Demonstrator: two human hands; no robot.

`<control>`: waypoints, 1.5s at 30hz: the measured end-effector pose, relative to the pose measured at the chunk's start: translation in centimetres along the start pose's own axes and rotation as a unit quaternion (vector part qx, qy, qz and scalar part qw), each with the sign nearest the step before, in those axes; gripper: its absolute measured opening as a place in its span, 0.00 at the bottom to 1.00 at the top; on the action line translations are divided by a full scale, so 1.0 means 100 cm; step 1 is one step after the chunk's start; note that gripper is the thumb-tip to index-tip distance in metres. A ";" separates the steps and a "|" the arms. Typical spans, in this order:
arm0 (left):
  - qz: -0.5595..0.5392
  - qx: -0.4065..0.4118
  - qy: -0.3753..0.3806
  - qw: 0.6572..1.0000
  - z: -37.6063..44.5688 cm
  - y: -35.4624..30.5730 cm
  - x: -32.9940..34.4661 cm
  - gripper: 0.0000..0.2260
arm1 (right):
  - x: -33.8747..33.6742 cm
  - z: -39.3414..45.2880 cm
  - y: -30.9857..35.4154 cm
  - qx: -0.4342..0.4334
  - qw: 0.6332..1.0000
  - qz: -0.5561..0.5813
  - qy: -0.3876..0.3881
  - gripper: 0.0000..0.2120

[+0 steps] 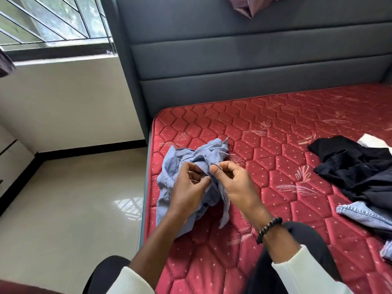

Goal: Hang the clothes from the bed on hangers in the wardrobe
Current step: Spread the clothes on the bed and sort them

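A crumpled light blue shirt (180,164) lies near the left edge of the red quilted mattress (265,141). My left hand (188,187) and my right hand (233,183) are side by side over the shirt, each pinching a fold of its fabric between thumb and curled fingers. The lower part of the shirt is hidden under my forearms. No hanger or wardrobe is in view.
A black garment (356,168), a white piece (373,142) and blue jeans (364,213) lie at the right of the mattress. The grey padded headboard (233,60) stands behind. Tiled floor (74,198) and a barred window (53,20) are to the left.
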State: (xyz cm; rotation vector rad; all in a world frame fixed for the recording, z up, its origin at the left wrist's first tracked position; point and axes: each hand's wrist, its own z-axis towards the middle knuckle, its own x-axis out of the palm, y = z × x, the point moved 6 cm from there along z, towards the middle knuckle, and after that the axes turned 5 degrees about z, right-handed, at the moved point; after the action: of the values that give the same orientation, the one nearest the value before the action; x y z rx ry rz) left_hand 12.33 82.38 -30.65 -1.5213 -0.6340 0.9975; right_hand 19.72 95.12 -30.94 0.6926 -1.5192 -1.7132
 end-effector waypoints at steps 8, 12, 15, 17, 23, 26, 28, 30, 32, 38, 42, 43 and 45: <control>-0.008 0.014 0.042 0.999 -0.004 0.007 0.008 0.11 | -0.007 -0.021 0.005 -0.164 0.965 -0.204 -0.017 0.08; -0.073 0.014 0.078 0.994 -0.012 0.009 0.016 0.14 | -0.009 -0.026 0.003 -0.190 0.938 -0.287 -0.035 0.10; -0.066 0.035 0.069 0.995 -0.015 0.010 0.014 0.16 | -0.008 -0.026 0.003 -0.191 0.936 -0.294 -0.028 0.10; -0.032 0.040 0.042 0.998 -0.012 0.014 0.011 0.17 | -0.008 -0.026 0.003 -0.186 0.944 -0.273 -0.008 0.09; -0.029 -0.024 0.011 0.999 -0.004 0.022 0.009 0.14 | -0.008 -0.029 -0.004 -0.165 0.958 -0.233 -0.016 0.03; -0.025 -0.035 0.017 0.999 -0.001 0.025 0.010 0.14 | -0.007 -0.034 -0.008 -0.162 0.961 -0.220 -0.043 0.03; -0.019 -0.041 0.017 0.999 0.000 0.027 0.009 0.15 | -0.006 -0.036 -0.012 -0.155 0.964 -0.209 -0.051 0.03; -0.018 -0.041 0.015 0.999 0.001 0.029 0.007 0.14 | -0.004 -0.038 -0.014 -0.140 0.969 -0.198 -0.050 0.03; -0.026 -0.036 0.018 0.999 0.002 0.031 0.006 0.14 | -0.004 -0.037 -0.016 -0.121 0.974 -0.185 -0.046 0.03; -0.043 -0.030 0.043 0.998 0.001 0.036 0.004 0.13 | -0.005 -0.032 -0.026 -0.050 0.989 -0.137 -0.024 0.03; -0.030 -0.013 0.064 0.997 0.001 0.036 0.005 0.13 | -0.005 -0.030 -0.035 -0.016 0.997 -0.077 -0.020 0.04; -0.024 -0.007 0.067 0.997 0.001 0.035 0.005 0.14 | -0.006 -0.030 -0.036 -0.010 0.998 -0.067 -0.019 0.05; -0.005 0.007 0.066 0.998 0.001 0.034 0.004 0.14 | -0.006 -0.030 -0.038 -0.008 0.997 -0.080 -0.013 0.04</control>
State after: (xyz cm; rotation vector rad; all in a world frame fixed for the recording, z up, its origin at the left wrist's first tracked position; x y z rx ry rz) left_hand 11.97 82.11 -34.00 -1.5562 -0.5392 0.8833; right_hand 21.77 93.93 -35.16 0.8050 -1.5004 -1.8582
